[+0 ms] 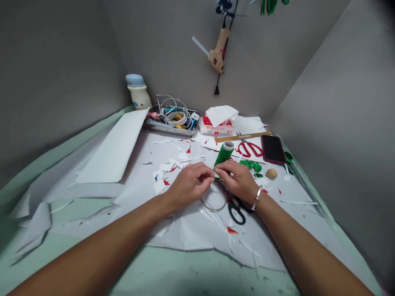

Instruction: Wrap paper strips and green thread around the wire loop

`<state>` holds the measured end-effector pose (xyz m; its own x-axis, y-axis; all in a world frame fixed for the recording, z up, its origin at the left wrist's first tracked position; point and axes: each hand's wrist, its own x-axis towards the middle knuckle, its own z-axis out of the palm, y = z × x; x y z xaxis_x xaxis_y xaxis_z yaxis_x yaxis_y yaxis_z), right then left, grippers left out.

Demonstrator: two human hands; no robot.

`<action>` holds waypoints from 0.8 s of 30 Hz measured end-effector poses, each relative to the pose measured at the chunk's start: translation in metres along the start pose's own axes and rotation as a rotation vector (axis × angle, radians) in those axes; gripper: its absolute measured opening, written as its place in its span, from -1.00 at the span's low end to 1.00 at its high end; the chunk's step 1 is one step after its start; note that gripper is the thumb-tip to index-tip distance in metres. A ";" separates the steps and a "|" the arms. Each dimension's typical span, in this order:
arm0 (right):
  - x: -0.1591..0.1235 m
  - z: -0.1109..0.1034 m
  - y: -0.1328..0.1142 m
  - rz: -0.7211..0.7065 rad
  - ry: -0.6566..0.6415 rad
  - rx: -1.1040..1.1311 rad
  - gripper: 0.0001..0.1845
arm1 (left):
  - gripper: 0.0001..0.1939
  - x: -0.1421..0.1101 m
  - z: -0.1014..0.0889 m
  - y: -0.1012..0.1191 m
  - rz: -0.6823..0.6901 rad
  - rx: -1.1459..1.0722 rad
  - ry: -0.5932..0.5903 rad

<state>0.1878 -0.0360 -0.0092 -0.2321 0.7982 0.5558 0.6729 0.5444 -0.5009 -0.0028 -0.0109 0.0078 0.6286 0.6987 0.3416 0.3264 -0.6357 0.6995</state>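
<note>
Bare forearms [123, 234] are stretched inward over the pale green table [173, 271], nearest the camera, with white paper [191, 236] spread beyond its bare near strip. The left hand [193, 181] and right hand [234, 176] are brought close together near the middle of the table; the fingers of each are drawn into a pinch, but whether something thin is gripped cannot be told. Just beyond the right hand, a green thread spool [224, 152] is stood at a slight tilt. Below the fingertips, a thin ring [212, 211] is laid on the paper, and the black-handled scissors [231, 211] are partly covered by the right hand, so the space beneath is crowded. Paper scraps [159, 187] are strewn around both hands. Toward the right edge, green leaves [251, 165], a tan ball [272, 173], red-handled scissors [248, 144] and a phone [273, 149] are set out, with metal rods [305, 187] laid along that edge. A flat stick [243, 137] is placed beside a tissue pack [216, 127] toward the far edge. A metal tray [173, 130], filled with small supplies, is placed near a bottle [141, 97] at the far left corner; white card [114, 152] is leaned nearby. On the wall, a glue gun [217, 51] is hung.
</note>
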 end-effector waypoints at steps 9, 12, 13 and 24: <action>-0.004 0.002 -0.016 -0.173 -0.081 -0.053 -0.85 | -0.88 0.002 0.000 -0.010 -0.075 0.095 0.135; -0.002 -0.001 -0.013 -0.122 0.005 -0.055 -0.85 | -0.87 0.000 0.002 -0.007 0.004 0.142 0.027; -0.001 -0.001 -0.010 -0.090 0.020 -0.042 -0.85 | -0.88 -0.001 0.003 -0.006 0.027 0.124 -0.003; -0.004 0.004 -0.016 -0.164 -0.109 -0.007 -0.85 | -0.87 0.003 -0.001 -0.009 -0.089 0.063 0.162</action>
<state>0.1754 -0.0474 -0.0059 -0.4141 0.7221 0.5541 0.6246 0.6682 -0.4041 -0.0045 -0.0025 0.0032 0.4751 0.7934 0.3804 0.4221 -0.5848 0.6927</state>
